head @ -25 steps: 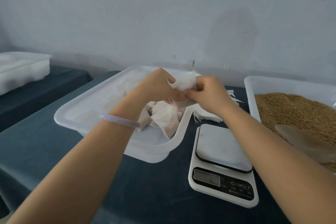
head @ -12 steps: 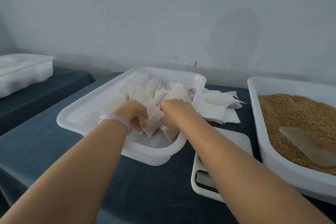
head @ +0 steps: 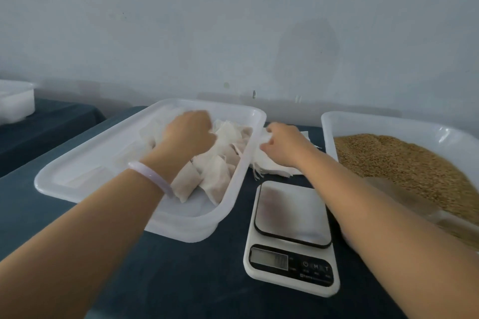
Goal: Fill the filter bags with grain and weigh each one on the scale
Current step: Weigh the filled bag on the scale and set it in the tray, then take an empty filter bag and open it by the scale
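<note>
Several filled white filter bags (head: pixel 215 176) lie heaped in a white tray (head: pixel 64 171) at centre left. My left hand (head: pixel 189 132) rests on top of this heap, fingers bent down onto the bags, none of them lifted. A pile of empty filter bags (head: pixel 269 169) lies on the dark cloth behind the scale (head: pixel 293 215). My right hand (head: pixel 282 142) reaches over this pile and pinches the edge of an empty bag. The scale's plate is bare. Brown grain (head: pixel 401 163) fills the white tray (head: pixel 388 124) on the right.
A translucent scoop (head: pixel 404 197) lies in the grain near my right forearm. Another white container (head: pixel 13 101) stands on a second dark table at the far left. A wall runs close behind the trays.
Both hands were holding a bag over the left tray, then lowered it onto the heap. My right hand has since moved right to the empty bags, uncovering the scale; my left hand stays on the heap.
</note>
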Motion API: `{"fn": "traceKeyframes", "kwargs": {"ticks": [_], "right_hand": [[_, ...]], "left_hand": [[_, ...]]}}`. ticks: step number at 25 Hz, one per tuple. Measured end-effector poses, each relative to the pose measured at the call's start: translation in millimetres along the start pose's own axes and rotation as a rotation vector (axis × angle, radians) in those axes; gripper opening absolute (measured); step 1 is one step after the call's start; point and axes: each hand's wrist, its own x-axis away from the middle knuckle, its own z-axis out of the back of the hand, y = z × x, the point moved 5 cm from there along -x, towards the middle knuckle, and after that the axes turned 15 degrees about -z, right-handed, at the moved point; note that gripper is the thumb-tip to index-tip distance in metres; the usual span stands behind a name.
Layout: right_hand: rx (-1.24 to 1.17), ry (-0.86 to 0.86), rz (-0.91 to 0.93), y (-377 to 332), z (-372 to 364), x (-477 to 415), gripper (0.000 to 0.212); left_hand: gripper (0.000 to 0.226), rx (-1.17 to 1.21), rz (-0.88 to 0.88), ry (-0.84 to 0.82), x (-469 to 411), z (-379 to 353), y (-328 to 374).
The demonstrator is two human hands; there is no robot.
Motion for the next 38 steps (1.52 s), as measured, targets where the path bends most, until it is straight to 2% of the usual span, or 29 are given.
{"fn": "traceKeyframes", "kwargs": {"ticks": [3,5,7,10,15,21,25,28,31,38], "right_hand": [[0.349,-0.104,-0.063,32,-7,-1,0.038],[0.458,-0.138,-0.038,38,-13,-1,0.033],[0.501,-0.165,-0.027,39,-15,-4,0.033],[0.535,-0.222,-0.038,41,-17,-13,0.04],[0.706,-0.27,-0.035,46,-27,-27,0.035],[0.618,-0.384,-0.04,47,-38,-24,0.049],[0.525,-0.376,-0.043,50,-36,-21,0.043],[0.565,-0.319,-0.008,44,-36,-21,0.031],[0.523,-0.329,-0.014,43,-36,-22,0.031],[0.389,-0.062,0.035,37,-19,-26,0.025]], "left_hand": [[0.017,0.223,-0.341,-0.032,-13,-14,78],[0.016,0.259,-0.437,-0.111,-11,-31,106],[0.016,0.21,-0.444,-0.181,-11,-49,111],[0.014,0.165,-0.397,-0.196,-10,-58,105],[0.01,0.377,-0.372,-0.17,-9,-60,99],[0.009,0.435,-0.395,-0.151,-9,-61,93],[0.007,0.442,-0.394,-0.147,-10,-62,94],[0.006,0.454,-0.391,-0.149,-9,-62,93],[0.005,0.458,-0.392,-0.149,-9,-62,92],[0.005,0.476,-0.376,-0.161,-9,-63,92]]}}
